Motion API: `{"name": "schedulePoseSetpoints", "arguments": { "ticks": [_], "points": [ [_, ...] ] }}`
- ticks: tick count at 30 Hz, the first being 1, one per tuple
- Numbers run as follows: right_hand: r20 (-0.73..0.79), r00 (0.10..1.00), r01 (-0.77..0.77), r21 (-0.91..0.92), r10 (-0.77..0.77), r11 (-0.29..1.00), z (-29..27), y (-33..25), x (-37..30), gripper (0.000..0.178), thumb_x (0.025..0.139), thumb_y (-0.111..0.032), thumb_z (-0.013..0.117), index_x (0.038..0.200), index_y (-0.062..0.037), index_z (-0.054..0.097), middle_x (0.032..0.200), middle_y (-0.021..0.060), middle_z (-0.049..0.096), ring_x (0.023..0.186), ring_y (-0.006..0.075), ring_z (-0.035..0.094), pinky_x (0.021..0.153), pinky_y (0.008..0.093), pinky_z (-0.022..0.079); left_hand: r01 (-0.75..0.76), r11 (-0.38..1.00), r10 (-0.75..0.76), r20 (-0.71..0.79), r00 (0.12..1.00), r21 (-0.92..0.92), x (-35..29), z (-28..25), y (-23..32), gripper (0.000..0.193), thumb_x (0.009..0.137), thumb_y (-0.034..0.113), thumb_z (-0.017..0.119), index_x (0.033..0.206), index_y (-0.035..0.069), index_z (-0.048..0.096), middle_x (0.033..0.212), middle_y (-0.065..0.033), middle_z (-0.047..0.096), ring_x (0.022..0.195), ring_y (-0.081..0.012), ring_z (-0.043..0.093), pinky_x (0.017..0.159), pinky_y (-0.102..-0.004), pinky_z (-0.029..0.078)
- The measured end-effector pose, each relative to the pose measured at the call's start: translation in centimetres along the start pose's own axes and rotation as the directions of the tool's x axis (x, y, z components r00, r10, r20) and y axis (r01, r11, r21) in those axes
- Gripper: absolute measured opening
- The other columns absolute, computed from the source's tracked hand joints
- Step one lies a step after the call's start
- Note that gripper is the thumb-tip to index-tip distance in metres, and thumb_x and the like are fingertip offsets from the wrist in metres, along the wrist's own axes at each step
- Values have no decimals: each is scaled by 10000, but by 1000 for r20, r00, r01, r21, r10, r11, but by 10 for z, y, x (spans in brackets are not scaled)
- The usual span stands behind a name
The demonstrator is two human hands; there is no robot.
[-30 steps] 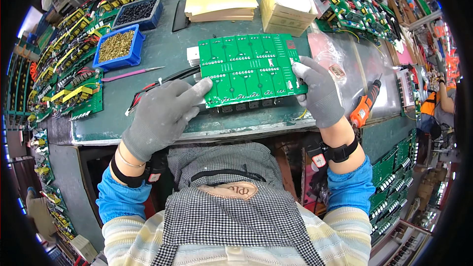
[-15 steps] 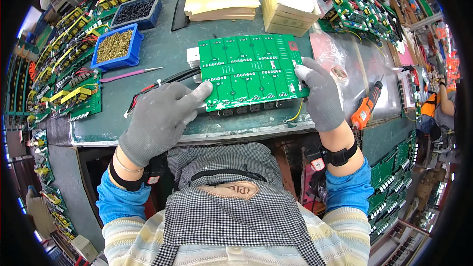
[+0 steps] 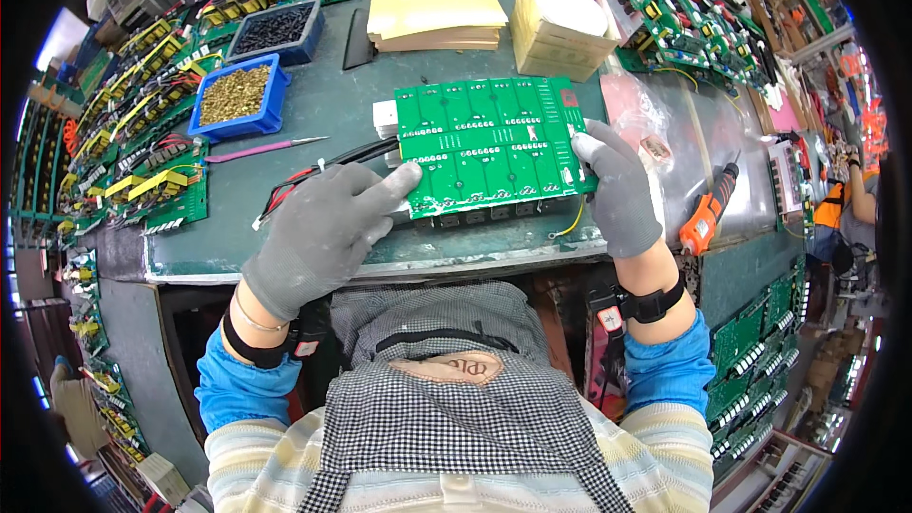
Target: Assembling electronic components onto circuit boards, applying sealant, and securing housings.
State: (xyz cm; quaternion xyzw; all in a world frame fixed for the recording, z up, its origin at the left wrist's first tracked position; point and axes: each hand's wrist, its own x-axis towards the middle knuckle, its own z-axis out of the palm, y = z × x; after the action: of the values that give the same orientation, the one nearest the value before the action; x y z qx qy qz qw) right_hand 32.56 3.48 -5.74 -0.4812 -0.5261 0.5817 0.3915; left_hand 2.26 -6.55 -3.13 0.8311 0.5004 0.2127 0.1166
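Observation:
A green circuit board (image 3: 484,147) is held over the bench, its solder side up and black components hanging from its underside. My left hand (image 3: 328,228), in a grey glove, grips its lower left edge with the thumb on top. At the right edge my right hand (image 3: 619,190), gloved too, pinches the board with its fingers partly out of sight beneath. Dark cables (image 3: 342,154) run out from the board's left side to a connector on the bench. A yellow wire with a ring end (image 3: 570,226) pokes out below the lower right edge.
Blue trays hold brass-coloured parts (image 3: 236,97) and black parts (image 3: 275,28). Behind the board are a stack of yellow sheets (image 3: 437,8) and a cardboard box (image 3: 562,24). A purple-handled tool (image 3: 256,150) lies left, an orange electric screwdriver (image 3: 705,214) right. Assembled boards (image 3: 679,19) crowd both sides.
The board stays in both hands. My left hand and the bench items have shifted slightly right and down in the picture; the board looks a little lower and flatter.

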Motion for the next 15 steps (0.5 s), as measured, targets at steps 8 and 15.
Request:
{"name": "schedulePoseSetpoints", "arguments": {
  "ticks": [8, 15],
  "points": [
    [-154, 943, 276, -127, -294, 953, -39, -1, -25, 354, 961, -158, 509, 1258, 27, 568, 1101, 94, 644, 1071, 183, 598, 896, 305, 484, 178, 921, -258, -199, 945, -346, -14, -28, -27, 724, 788, 119, 743, 1439, 45, 433, 1107, -117, 652, 936, -202, 634, 843, -338, 511],
    [-408, 824, 212, -422, -393, 881, -98, -40, -85, 276, 949, -75, 484, 1175, 30, 603, 1078, 97, 650, 981, 169, 621, 865, 289, 485, 505, 859, -468, -270, 841, 85, 17, -72, -165, 572, 791, 276, 683, 1310, 71, 559, 1204, -217, 631, 1129, -398, 589, 949, -404, 479]
  ]
}}
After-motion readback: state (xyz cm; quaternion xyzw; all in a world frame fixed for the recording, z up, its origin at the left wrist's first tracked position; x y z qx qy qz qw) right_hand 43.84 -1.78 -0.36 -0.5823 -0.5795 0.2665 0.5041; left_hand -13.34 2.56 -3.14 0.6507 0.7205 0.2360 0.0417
